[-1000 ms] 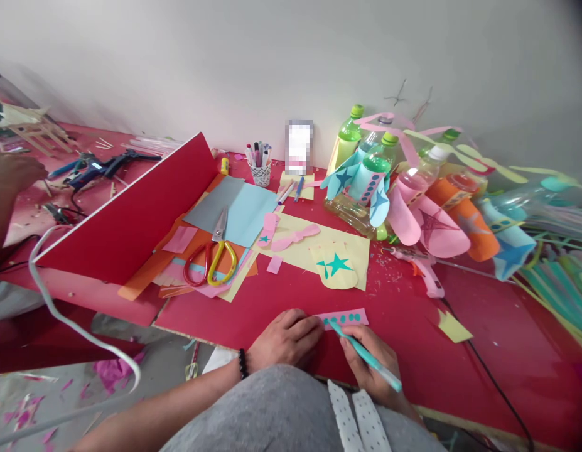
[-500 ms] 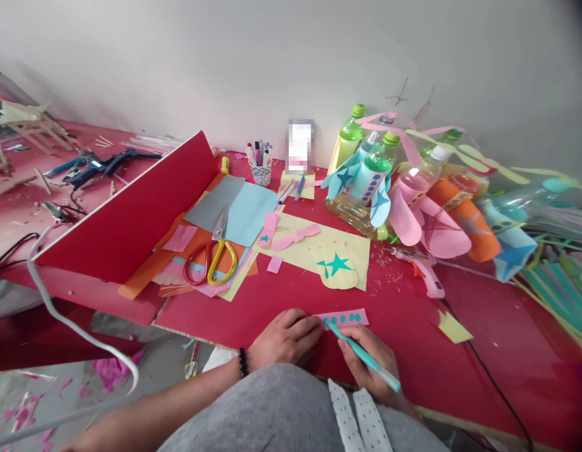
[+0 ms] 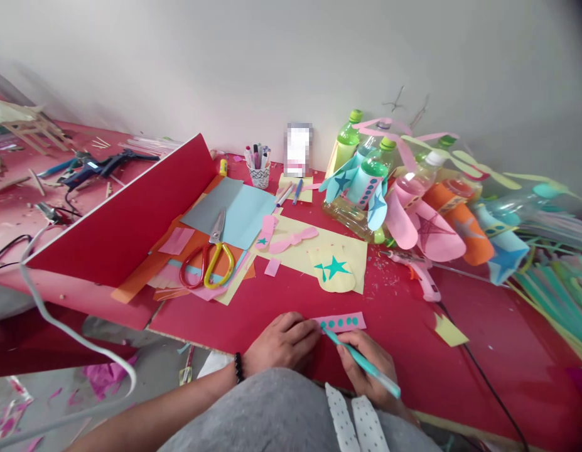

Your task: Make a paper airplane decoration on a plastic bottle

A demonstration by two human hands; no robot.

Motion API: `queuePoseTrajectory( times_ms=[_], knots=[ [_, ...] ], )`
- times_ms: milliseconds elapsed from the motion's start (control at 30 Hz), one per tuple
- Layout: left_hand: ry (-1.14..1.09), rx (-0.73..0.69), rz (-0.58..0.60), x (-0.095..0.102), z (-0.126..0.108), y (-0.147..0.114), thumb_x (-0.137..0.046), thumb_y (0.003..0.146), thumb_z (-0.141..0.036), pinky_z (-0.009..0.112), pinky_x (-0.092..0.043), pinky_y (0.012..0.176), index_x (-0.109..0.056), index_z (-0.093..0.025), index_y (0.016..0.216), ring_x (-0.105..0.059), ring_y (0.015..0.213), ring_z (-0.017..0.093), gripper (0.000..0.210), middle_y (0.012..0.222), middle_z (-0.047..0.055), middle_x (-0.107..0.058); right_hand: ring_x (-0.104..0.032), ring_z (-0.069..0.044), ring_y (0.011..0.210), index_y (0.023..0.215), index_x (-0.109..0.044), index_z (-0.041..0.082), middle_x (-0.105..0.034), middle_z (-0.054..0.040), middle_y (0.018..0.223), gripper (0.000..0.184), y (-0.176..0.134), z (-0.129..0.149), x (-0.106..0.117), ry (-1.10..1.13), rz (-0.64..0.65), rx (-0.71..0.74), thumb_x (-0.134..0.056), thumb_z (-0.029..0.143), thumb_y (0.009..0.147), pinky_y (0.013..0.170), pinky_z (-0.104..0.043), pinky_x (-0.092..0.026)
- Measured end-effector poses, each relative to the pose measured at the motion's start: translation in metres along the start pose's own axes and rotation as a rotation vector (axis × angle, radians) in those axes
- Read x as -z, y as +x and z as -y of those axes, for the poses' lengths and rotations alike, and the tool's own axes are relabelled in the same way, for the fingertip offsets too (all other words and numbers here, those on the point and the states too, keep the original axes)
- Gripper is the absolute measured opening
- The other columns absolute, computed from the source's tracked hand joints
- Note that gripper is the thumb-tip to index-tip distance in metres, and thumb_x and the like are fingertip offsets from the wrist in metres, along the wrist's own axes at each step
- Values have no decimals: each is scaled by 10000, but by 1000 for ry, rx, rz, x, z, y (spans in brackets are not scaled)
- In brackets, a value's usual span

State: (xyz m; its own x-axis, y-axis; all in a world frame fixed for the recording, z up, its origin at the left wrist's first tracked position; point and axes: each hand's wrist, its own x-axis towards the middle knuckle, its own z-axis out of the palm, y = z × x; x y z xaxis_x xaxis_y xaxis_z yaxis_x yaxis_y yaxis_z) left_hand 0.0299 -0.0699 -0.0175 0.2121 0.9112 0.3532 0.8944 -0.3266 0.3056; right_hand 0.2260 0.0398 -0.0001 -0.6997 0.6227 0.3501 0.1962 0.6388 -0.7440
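My right hand (image 3: 370, 367) is closed around a teal marker pen (image 3: 366, 363), its tip touching a pink paper strip (image 3: 351, 321) near the left end. A row of several teal dots runs along that strip. With fingers bent together, my left hand (image 3: 287, 342) presses the strip's left end against the red table; that end is hidden under the fingers. Beyond the strip lies a pale yellow rounded paper piece (image 3: 336, 282) with teal stars. Pink paper cutouts (image 3: 293, 240) rest on a yellow sheet (image 3: 351, 246).
Scissors (image 3: 217, 229) lie on coloured papers (image 3: 246, 213) at left, beside an upright red board (image 3: 130, 220). A marker cup (image 3: 259, 176) and phone (image 3: 297, 150) stand behind. Paper-decorated bottles (image 3: 385, 163) and a pink glue gun (image 3: 425, 279) with a cord occupy the right.
The marker tip has shifted very slightly on the strip's left-end dot. The whole view has moved a little; both hands keep nearly the same pose.
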Motion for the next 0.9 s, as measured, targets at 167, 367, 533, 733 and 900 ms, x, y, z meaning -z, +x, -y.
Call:
queuePoseTrajectory(
  times_ms=[167,367,533,733,900],
  knots=[
    [-4,2,-5,1,0,0,-511,953,-294,366,-512,893,-542,-142,1279,-548,1042,229,361,1219,106,-635,-659,-146,749,978,-590,230,-681,-25,844,109,0,-1,1,-66,-29,-1,-549,183,888,711,-235,-528],
    [5,-1,5,0,0,-1,-514,952,-285,364,-511,902,-535,-143,1282,-544,1064,220,360,1222,105,-634,-657,-152,737,972,-599,222,-677,-29,821,103,0,0,1,-27,-13,33,-547,186,891,688,-249,-532],
    [6,13,30,-2,0,-2,-498,959,-294,379,-504,913,-527,-153,1300,-540,1076,229,370,1249,107,-620,-659,-147,728,977,-594,221,-681,-32,832,112,1,0,2,-61,-32,20,-548,177,886,679,-240,-536],
    [-7,13,28,1,0,0,-514,947,-279,376,-509,906,-535,-152,1288,-538,1075,229,365,1240,103,-624,-671,-173,716,966,-607,232,-682,-30,817,112,-1,3,1,-6,-92,-8,-562,194,871,678,-261,-553],
    [-16,22,38,5,-3,1,-516,930,-266,391,-518,898,-546,-144,1274,-542,1058,238,366,1241,114,-619,-700,-188,725,1003,-617,239,-705,-28,839,139,-13,6,1,8,-254,-164,-580,243,869,684,-262,-560]
  ],
)
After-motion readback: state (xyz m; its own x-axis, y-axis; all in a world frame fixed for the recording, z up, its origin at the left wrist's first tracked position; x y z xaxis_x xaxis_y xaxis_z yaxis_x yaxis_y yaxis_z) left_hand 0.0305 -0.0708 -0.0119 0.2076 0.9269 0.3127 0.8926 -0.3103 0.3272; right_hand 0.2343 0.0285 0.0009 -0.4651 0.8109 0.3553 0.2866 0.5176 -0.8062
